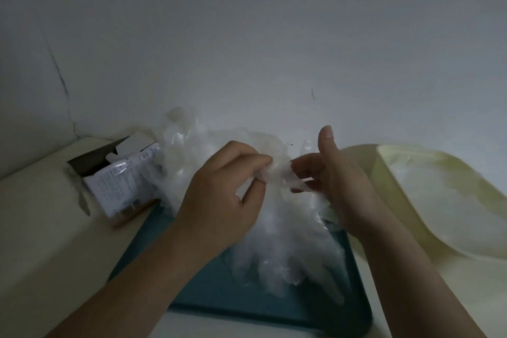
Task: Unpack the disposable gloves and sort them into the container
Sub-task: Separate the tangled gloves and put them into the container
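Observation:
A loose heap of clear disposable gloves lies on a teal tray in the middle of the table. My left hand and my right hand pinch the same clear glove between them above the heap, the right thumb sticking up. A pale yellow-green container stands at the right, with some clear gloves lying inside. The opened white glove box lies on its side at the left of the heap, its flaps open.
The cream table top runs to a white wall right behind the heap. A corner of the wall sits at the far left behind the box. The container's near rim reaches the right edge of the frame.

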{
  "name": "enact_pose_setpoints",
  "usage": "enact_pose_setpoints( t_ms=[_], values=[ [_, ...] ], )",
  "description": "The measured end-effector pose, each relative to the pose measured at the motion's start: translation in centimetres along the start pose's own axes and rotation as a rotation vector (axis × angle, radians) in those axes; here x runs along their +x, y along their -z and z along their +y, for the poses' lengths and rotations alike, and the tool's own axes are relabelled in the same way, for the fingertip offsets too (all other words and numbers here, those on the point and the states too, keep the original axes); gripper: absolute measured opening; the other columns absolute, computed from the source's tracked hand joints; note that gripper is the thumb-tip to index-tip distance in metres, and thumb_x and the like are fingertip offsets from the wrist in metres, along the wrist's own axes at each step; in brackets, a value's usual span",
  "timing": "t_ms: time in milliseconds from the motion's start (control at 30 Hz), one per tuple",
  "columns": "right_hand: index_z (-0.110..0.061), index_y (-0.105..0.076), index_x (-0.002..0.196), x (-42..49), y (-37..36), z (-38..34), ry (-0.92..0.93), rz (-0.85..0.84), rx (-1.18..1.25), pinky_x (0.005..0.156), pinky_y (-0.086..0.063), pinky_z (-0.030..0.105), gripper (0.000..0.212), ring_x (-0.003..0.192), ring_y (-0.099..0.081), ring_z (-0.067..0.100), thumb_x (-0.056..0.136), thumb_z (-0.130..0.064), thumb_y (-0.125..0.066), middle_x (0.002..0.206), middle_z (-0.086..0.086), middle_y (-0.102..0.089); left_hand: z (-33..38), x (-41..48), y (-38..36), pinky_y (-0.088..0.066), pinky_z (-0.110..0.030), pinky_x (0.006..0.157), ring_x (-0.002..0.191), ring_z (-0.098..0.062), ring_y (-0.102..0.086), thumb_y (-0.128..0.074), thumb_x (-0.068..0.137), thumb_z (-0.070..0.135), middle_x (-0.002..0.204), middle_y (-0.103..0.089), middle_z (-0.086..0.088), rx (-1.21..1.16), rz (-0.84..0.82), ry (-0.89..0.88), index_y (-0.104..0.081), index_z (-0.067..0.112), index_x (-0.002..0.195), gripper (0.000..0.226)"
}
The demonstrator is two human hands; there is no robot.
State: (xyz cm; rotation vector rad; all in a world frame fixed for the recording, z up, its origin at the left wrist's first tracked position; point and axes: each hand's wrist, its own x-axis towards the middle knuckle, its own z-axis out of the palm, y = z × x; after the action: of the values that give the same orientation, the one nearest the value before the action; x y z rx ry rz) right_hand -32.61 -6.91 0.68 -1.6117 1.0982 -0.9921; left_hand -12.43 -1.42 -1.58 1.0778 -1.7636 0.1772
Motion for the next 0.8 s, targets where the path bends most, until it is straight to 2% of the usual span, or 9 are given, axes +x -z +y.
enact_pose_setpoints(
  t_ms=[100, 233, 300, 367, 467, 533, 667, 733, 800],
  values=[
    [-0.015, -0.074, 0.122, -0.2, 0.1, 0.4, 0.029, -0.155, 0.068, 0.102, -0.052, 0.048, 0.097, 0.114, -0.071, 0.027, 0.082, -0.093, -0.033, 0.120, 0.009, -0.075, 0.6, -0.5, -0.1, -0.054, -0.023, 0.089, 0.099, -0.014, -0.062, -0.069, 0.089, 0.003, 0.110, -0.066, 0.000, 0.044, -0.094, -0.094, -0.074, 0.006, 0.119, 0.030],
    [-0.021, -0.072, 0.125, -0.9, 0.7, 0.4, 0.096, -0.265, 0.122, 0.104, -0.051, 0.051, 0.087, 0.117, -0.070, 0.027, 0.073, -0.089, -0.058, 0.123, 0.007, -0.074, 1.0, -1.1, 0.1, -0.054, -0.027, 0.096, 0.111, -0.014, -0.063, -0.066, 0.092, 0.006, 0.120, -0.068, -0.001, 0.043, -0.163, -0.121, -0.072, 0.008, 0.123, 0.032],
    [-0.019, -0.066, 0.134, -1.2, 0.6, 0.2, 0.108, -0.318, 0.111, 0.106, -0.050, 0.055, 0.078, 0.121, -0.068, 0.028, 0.078, -0.074, -0.070, 0.127, 0.007, -0.072, 1.3, -1.3, 0.2, -0.053, -0.030, 0.099, 0.119, -0.012, -0.061, -0.066, 0.089, 0.003, 0.125, -0.066, 0.001, 0.018, -0.221, -0.106, -0.070, 0.010, 0.126, 0.037],
    [-0.012, -0.067, 0.132, -1.3, 0.0, -0.1, 0.085, -0.289, 0.161, 0.107, -0.050, 0.059, 0.053, 0.120, -0.067, 0.034, 0.092, -0.046, -0.071, 0.125, 0.013, -0.073, 1.7, -1.3, 0.4, -0.053, -0.030, 0.100, 0.123, -0.010, -0.059, -0.063, 0.088, 0.003, 0.131, -0.063, 0.004, -0.035, -0.290, -0.087, -0.068, 0.014, 0.128, 0.042],
    [-0.008, -0.074, 0.120, -1.2, -0.3, -0.4, 0.044, -0.158, 0.143, 0.103, -0.051, 0.063, 0.030, 0.114, -0.069, 0.042, 0.101, -0.026, -0.060, 0.116, 0.019, -0.075, 1.2, -0.9, 0.4, -0.054, -0.025, 0.094, 0.117, -0.006, -0.062, -0.057, 0.090, 0.006, 0.132, -0.061, 0.012, -0.096, -0.222, 0.008, -0.067, 0.020, 0.118, 0.033],
    [-0.011, -0.077, 0.114, -1.1, 0.4, -0.5, 0.024, -0.092, 0.085, 0.099, -0.055, 0.057, 0.027, 0.108, -0.073, 0.032, 0.098, -0.026, -0.063, 0.111, 0.012, -0.078, -0.4, -0.9, 0.0, -0.054, -0.023, 0.094, 0.114, -0.002, -0.060, -0.057, 0.095, 0.008, 0.128, -0.059, 0.017, -0.078, -0.160, 0.151, -0.065, 0.024, 0.117, 0.028],
    [-0.001, -0.068, 0.114, -0.6, 1.3, 0.1, 0.011, -0.016, 0.127, 0.083, -0.059, 0.047, 0.021, 0.080, -0.074, 0.029, 0.105, -0.012, -0.052, 0.091, 0.018, -0.078, -3.6, -2.0, -1.4, -0.043, -0.029, 0.113, 0.131, -0.008, -0.052, -0.060, 0.102, 0.019, 0.147, -0.054, 0.011, 0.007, -0.425, 0.392, -0.057, 0.023, 0.142, 0.040],
    [0.003, -0.066, 0.110, -0.4, 0.9, 0.5, -0.019, 0.004, 0.200, 0.071, -0.056, 0.046, 0.019, 0.060, -0.063, 0.025, 0.106, -0.003, -0.048, 0.077, 0.017, -0.071, -3.9, -2.8, -2.3, -0.041, -0.026, 0.112, 0.133, -0.008, -0.052, -0.064, 0.100, 0.027, 0.148, -0.055, 0.012, -0.030, -0.542, 0.406, -0.052, 0.027, 0.147, 0.048],
    [0.003, -0.068, 0.106, -0.3, 0.3, 0.6, -0.068, 0.010, 0.216, 0.060, -0.054, 0.040, 0.021, 0.053, -0.055, 0.021, 0.104, 0.004, -0.047, 0.073, 0.013, -0.065, -3.9, -3.3, -2.8, -0.047, -0.026, 0.104, 0.120, -0.004, -0.058, -0.068, 0.097, 0.029, 0.135, -0.061, 0.016, -0.057, -0.589, 0.397, -0.056, 0.032, 0.140, 0.045]
  ],
)
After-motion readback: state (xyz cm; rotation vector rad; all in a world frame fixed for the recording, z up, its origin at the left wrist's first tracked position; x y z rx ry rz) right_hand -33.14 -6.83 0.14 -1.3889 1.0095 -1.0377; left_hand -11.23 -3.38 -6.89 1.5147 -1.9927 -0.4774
